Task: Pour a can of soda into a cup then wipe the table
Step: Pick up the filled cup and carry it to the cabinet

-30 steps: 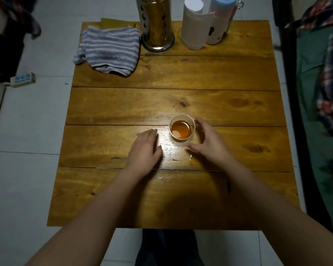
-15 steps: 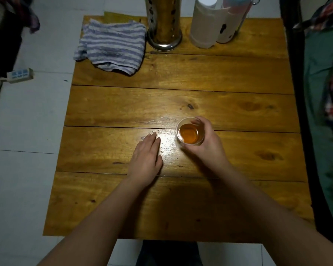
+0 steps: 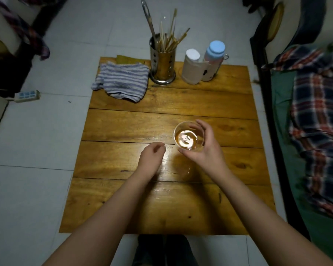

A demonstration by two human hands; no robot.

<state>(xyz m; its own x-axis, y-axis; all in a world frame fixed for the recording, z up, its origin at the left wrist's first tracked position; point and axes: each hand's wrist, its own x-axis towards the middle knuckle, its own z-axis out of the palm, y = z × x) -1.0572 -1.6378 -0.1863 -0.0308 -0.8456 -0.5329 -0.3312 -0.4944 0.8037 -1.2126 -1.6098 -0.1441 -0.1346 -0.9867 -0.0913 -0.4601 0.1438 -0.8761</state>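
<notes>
A clear plastic cup (image 3: 187, 138) holding amber soda is lifted a little above the middle of the wooden table (image 3: 181, 100). My right hand (image 3: 206, 148) grips it from the right side, thumb below and fingers over the far rim. My left hand (image 3: 151, 157) hovers just left of the cup with its fingers curled in and nothing in them. A wet, shiny patch (image 3: 176, 167) lies on the boards under and in front of the cup. A striped blue-and-white cloth (image 3: 122, 81) lies crumpled at the table's far left corner. No soda can is in view.
At the table's back edge stand a metal utensil holder (image 3: 162, 68) with chopsticks, a beige wrapped container (image 3: 190, 68) and a bottle with a blue lid (image 3: 213, 58). A power strip (image 3: 27, 95) lies on the tiled floor at left. A bed with a plaid cloth (image 3: 319, 120) runs along the right.
My right hand closed around the cup and raised it off the table. My left hand lifted from the boards and curled its fingers. The head camera tilted up, showing more of the far floor.
</notes>
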